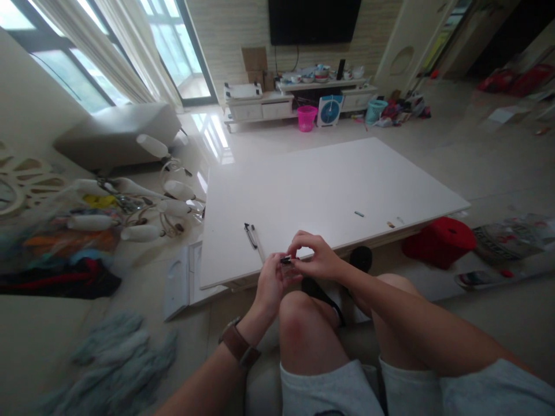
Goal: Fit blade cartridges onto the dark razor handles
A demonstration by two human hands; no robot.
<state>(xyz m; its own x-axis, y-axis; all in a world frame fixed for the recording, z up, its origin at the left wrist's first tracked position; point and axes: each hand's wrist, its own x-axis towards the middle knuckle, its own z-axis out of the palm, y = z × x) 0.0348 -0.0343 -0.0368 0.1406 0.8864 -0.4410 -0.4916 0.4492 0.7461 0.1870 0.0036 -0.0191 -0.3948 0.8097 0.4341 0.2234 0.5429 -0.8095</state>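
Both hands meet just off the near edge of the white table (303, 185), above my knees. My left hand (271, 283) is closed around a small clear plastic thing (289, 270), perhaps a little case; its exact kind is too small to tell. My right hand (318, 258) has thumb and forefinger bent together at a short black piece (285, 260) on top of the clear thing. Whether the black piece is separate from it, I cannot tell. Close by on the table lie a black-and-clear pen (250, 236) and a slim grey pen-like stick (258, 242).
Further right on the table are a small green stick (359, 214) and a small brown piece (391, 225). A red stool (440, 242) stands beyond the table's right front edge. At left, a lamp with white shades (177, 189) lies beside bagged clothes.
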